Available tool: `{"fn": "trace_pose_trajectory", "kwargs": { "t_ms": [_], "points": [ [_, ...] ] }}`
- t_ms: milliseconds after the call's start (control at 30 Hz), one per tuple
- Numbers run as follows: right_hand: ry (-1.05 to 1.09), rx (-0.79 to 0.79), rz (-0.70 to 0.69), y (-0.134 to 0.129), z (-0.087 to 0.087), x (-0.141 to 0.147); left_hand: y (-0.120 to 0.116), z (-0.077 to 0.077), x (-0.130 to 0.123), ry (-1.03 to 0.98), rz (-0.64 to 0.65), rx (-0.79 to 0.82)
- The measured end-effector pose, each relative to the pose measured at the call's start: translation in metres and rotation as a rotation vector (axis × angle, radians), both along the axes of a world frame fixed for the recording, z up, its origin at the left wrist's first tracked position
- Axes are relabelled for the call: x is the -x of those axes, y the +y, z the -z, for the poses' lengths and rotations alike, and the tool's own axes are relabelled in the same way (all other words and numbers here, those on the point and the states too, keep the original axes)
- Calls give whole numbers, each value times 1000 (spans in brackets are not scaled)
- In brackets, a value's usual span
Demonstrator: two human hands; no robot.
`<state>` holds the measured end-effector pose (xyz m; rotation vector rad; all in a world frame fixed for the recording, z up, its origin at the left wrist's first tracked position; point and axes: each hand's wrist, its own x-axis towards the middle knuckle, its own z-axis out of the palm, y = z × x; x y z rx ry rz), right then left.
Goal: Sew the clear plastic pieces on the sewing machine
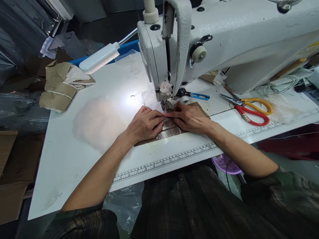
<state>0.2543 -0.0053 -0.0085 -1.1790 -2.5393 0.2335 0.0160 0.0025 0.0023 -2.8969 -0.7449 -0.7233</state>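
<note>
The head of a white sewing machine (159,59) stands over the table, its presser foot (164,105) just beyond my fingertips. My left hand (144,123) rests left of the foot, fingers curled and pressed together. My right hand (191,118) comes in from the right, thumb and fingers bent, with its index fingertip meeting the left fingers. Both lie on a brown board (171,132) covered with clear, shiny tape. Whatever sits between the fingertips is too small or too hidden to make out.
Blue thread snips (198,96) lie right of the needle area, with red-and-yellow scissors (254,111) farther right. A lamp (99,59) reaches in at the upper left, near a tied bundle of tan fabric (59,87). A printed ruler (164,161) follows the front edge.
</note>
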Motion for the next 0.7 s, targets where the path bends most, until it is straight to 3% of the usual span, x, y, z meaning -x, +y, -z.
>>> {"fn": "trace_pose_trajectory", "kwargs": {
  "t_ms": [400, 700],
  "points": [
    [-150, -113, -4, -5, -5, 7, -7, -4, -6, 62, -91, -32],
    [-324, -2, 99, -9, -20, 20, -6, -3, -1, 115, -135, 24]
  ]
}}
